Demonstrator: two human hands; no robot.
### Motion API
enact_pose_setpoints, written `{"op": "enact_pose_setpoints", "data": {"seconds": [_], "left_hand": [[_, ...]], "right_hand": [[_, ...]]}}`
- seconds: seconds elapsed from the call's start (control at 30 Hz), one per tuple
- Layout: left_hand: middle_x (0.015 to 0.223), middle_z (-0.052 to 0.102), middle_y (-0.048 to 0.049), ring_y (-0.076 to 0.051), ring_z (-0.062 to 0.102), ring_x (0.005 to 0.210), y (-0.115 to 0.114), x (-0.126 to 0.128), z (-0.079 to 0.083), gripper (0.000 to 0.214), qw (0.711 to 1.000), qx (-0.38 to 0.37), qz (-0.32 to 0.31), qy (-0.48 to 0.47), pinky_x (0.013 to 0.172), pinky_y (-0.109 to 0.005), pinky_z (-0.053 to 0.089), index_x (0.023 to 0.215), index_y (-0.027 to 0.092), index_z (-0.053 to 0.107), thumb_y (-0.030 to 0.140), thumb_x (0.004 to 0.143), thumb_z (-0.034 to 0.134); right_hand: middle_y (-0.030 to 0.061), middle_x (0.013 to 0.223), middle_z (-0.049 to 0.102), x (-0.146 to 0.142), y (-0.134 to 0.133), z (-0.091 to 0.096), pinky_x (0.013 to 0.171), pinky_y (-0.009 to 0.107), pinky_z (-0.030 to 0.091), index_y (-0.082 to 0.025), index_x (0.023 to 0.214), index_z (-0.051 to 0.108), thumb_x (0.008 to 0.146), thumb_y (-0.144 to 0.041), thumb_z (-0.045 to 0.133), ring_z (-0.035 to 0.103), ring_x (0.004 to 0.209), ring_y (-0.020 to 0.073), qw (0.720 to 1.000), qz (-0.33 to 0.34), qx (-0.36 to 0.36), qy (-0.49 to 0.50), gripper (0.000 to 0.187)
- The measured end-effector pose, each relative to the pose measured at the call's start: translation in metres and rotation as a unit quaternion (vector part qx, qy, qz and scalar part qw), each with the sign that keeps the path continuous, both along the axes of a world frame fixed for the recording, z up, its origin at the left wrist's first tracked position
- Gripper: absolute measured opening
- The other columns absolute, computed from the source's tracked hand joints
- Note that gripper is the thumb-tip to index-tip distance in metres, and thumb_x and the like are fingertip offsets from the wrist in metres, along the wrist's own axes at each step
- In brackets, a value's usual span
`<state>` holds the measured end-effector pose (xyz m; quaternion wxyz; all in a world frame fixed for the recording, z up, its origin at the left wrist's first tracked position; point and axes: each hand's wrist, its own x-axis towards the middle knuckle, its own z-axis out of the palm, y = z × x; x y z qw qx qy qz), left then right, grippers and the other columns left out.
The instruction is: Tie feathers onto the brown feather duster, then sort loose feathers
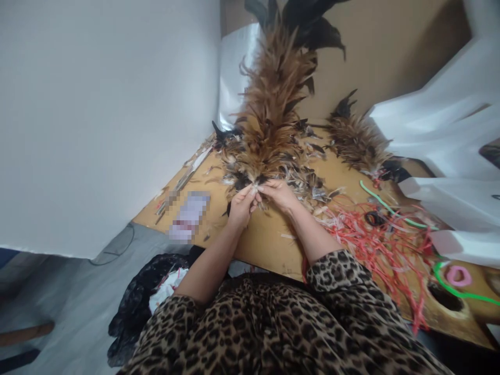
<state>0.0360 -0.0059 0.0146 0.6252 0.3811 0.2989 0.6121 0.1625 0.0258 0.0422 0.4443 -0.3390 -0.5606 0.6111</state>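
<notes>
A long brown feather plume (273,104) with black feathers (312,31) at its far tip lies away from me across the wooden table. Close to its near end, my left hand (242,204) is closed in a pinch. Facing it, my right hand (280,195) pinches at the same spot, fingertips almost touching the left ones. Between them is a small whitish feather (257,188); its details are too fine to make out. Loose brown, black and white feathers (308,179) are scattered around the plume's base, right by both hands.
A second, shorter feather bundle (357,143) lies to the right. Tangled red strings (383,250) spread over the right side of the table (265,252), near a round hole (445,297). A blurred purple item (189,216) and thin sticks (183,179) lie left. A black bag (136,297) stands below.
</notes>
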Motion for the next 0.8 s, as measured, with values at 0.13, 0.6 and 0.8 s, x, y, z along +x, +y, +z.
{"op": "enact_pose_setpoints", "data": {"seconds": [0.13,0.6,0.8], "left_hand": [[0.061,0.054,0.0013,-0.002,0.036,0.045,0.004,0.0,-0.005,0.038,0.997,-0.004,0.071,0.026,0.038,-0.016,0.022,0.1,0.014,0.065,0.037,0.07,0.069],[0.101,0.067,-0.0084,-0.018,0.062,0.095,0.001,0.001,-0.02,0.033,0.941,0.131,0.231,0.212,0.087,-0.032,0.046,0.104,0.018,0.065,0.035,0.076,0.063],[0.086,0.069,-0.0103,-0.015,0.064,0.072,0.008,-0.007,-0.009,0.044,1.0,-0.011,-0.004,0.011,0.066,-0.028,0.049,0.108,0.015,0.062,0.046,0.077,0.06]], "right_hand": [[-0.0003,0.054,0.061,-0.012,0.002,-0.003,0.054,0.023,0.039,-0.015,0.057,0.063,0.058,-0.044,0.074,0.05,0.05,0.009,0.996,-0.086,-0.005,-0.013,0.031],[-0.0008,0.051,0.059,-0.034,-0.011,0.001,0.05,0.023,0.039,-0.015,0.057,0.061,0.047,-0.041,0.078,0.047,0.047,0.0088,0.972,-0.227,-0.066,0.007,0.033],[-0.0019,0.051,0.056,-0.01,-0.005,0.01,0.049,0.023,0.039,-0.017,0.054,0.055,0.057,-0.041,0.073,0.047,0.046,0.0088,0.988,-0.151,0.013,0.001,0.03]]}}
